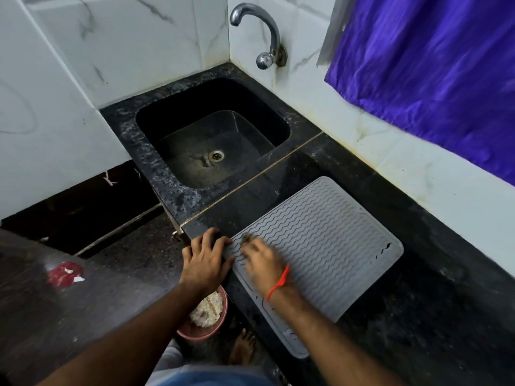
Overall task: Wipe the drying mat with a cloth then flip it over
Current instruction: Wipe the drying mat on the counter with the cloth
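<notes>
A grey drying mat [328, 246] with wavy ridges lies flat on the black counter, right of the sink. My right hand [263, 263], blurred by motion and wearing a red wrist thread, lies on the mat's near left part. A small dark cloth [246, 238] peeks out at its fingertips and is mostly hidden under the hand. My left hand [206, 259] rests with spread fingers on the counter's front edge, its fingertips touching the mat's left corner.
A black sink [214, 135] with a drain sits left of the mat, under a chrome tap [262, 32]. A blue curtain [434, 65] hangs at the right wall. Below the counter edge stand a pink bowl [206, 316] with scraps and my bare foot [242, 346].
</notes>
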{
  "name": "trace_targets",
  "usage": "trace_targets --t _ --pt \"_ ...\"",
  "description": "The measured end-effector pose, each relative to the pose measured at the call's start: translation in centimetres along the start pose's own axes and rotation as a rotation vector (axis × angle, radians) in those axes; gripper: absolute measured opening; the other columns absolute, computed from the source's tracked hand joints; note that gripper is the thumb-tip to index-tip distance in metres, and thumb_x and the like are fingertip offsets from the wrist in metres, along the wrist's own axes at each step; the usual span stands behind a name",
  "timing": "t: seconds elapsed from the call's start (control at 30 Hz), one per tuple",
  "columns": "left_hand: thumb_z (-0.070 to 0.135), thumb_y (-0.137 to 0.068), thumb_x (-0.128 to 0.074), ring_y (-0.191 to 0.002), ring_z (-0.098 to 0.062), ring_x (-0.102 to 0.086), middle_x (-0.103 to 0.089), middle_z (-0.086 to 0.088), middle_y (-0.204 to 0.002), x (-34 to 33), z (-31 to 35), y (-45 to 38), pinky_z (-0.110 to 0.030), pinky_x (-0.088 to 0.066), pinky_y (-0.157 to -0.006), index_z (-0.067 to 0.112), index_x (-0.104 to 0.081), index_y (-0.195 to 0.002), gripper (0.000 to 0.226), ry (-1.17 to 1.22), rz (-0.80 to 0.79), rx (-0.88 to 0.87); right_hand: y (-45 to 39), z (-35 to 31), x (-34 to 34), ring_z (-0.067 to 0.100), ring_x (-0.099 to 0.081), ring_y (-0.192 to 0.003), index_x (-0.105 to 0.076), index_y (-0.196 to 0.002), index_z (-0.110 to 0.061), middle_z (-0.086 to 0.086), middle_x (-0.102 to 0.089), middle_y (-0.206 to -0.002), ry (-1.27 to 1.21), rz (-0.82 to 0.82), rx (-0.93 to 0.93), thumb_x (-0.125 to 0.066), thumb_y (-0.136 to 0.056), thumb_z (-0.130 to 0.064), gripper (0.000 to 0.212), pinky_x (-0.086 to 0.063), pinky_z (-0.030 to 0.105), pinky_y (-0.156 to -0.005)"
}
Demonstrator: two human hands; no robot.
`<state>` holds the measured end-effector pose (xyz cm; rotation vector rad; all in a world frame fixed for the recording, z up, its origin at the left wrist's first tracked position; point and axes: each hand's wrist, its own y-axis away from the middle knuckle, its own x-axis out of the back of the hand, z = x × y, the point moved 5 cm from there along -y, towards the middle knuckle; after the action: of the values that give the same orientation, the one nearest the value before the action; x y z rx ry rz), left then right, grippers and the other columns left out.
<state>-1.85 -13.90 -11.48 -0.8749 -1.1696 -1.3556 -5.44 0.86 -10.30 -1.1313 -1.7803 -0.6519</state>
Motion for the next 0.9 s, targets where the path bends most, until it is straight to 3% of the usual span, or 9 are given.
trace_targets --t 0.1,0.2,0.43,0.53,0.67,0.9 --pt "0.06 -0.092 -0.023 -0.133 -0.029 -0.023 -0.021 0.0 -0.154 -0.3 0.0 0.2 -0.053 -0.031 -0.101 0.034 -0.039 -0.14 0.056 -0.044 -0.003 0.005 1.5 -1.3 0.0 0.025 -0.058 -0.086 -0.068 -0.101 -0.02 0.003 -0.063 -0.109 0.006 -0.033 0.217 -0.056 -0.081 -0.017 0.023 -0.052 0.035 -0.078" --pt "0.063 -0.093 -0.022 -0.135 -0.03 -0.024 -0.021 0.001 -0.154 -0.4 0.0 0.2 -0.053 -0.031 -0.102 0.038 -0.04 -0.136 0.054 -0.021 -0.008 0.004 0.2 3.5 3.3 0.026 -0.059 -0.089 -0.07 -0.103 -0.018 0.003 -0.065 -0.11 0.057 -0.019 0.207 -0.065 -0.08 -0.009 0.025 -0.052 0.037 -0.08" --pt "0.062 -0.097 -0.027 -0.137 -0.029 -0.02 -0.018 0.002 -0.155 -0.2 0.2 0.4 -0.053 -0.03 -0.103 0.04 -0.038 -0.136 0.047 -0.026 -0.029 0.018 -4.0 21.0 11.4 0.036 -0.054 -0.11 -0.065 -0.116 -0.013 0.014 -0.058 -0.12 0.179 0.092 -0.271 -0.057 -0.083 -0.002 0.035 -0.044 0.044 -0.098" --pt "0.06 -0.097 -0.031 -0.137 -0.029 -0.019 -0.018 0.004 -0.155 -0.2 0.1 0.3 -0.053 -0.029 -0.103 0.039 -0.038 -0.137 0.045 -0.014 -0.039 0.02 -3.3 23.7 12.8 0.037 -0.053 -0.113 -0.063 -0.118 -0.01 0.017 -0.055 -0.124 0.136 0.181 -0.44 -0.056 -0.086 -0.007 0.034 -0.043 0.042 -0.1" --pt "0.063 -0.095 -0.024 -0.139 -0.031 -0.018 -0.01 0.008 -0.16 -0.3 0.2 0.4 -0.055 -0.029 -0.103 0.039 -0.035 -0.139 0.052 0.008 -0.053 0.019 -3.0 17.4 9.6 0.032 -0.05 -0.117 -0.064 -0.116 -0.013 0.013 -0.054 -0.129 0.095 0.168 -0.368 -0.058 -0.087 -0.011 0.029 -0.041 0.041 -0.103" --pt "0.058 -0.099 -0.033 -0.145 -0.033 -0.009 0.014 0.016 -0.165 -0.8 0.5 0.4 -0.057 -0.024 -0.107 0.035 -0.027 -0.145 0.052 0.022 -0.074 0.037 4.0 1.2 0.7 0.03 -0.061 -0.091 -0.066 -0.107 -0.016 0.009 -0.058 -0.117 -0.005 0.073 -0.207 -0.061 -0.084 -0.014 0.024 -0.055 0.039 -0.08"
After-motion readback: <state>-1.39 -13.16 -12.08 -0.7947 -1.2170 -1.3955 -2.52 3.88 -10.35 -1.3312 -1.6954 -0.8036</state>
